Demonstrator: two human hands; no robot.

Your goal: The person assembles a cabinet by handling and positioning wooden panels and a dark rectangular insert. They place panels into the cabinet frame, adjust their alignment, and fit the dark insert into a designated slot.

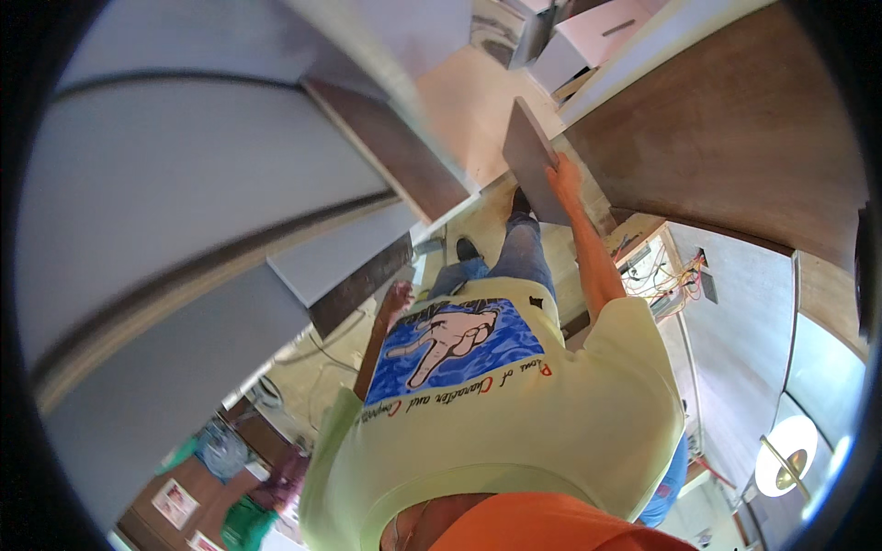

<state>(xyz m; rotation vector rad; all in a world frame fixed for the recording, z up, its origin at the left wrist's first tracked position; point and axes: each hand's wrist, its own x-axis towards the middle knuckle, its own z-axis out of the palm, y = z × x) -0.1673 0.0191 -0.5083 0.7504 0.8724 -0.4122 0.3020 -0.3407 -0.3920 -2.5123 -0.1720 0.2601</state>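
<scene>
My right hand [564, 176] is closed around the right edge of a flat brown board [534, 163], which hangs upright ahead of my legs. The board's broad face is turned to the left, and its lower end reaches down beside my right leg. My left hand [398, 297] is low at my left side, beside a grey panel with a dark brown edge face [360, 286]. Its fingers are small and smeared, so their hold cannot be made out.
Large grey cabinet panels [202, 197] fill the left, with a brown-faced panel [395, 151] jutting toward the middle. A brown wood panel [726, 129] stands at right, above loose coloured wires [678, 280]. A white drawer unit [602, 41] is far ahead. Cables [322, 354] lie at lower left.
</scene>
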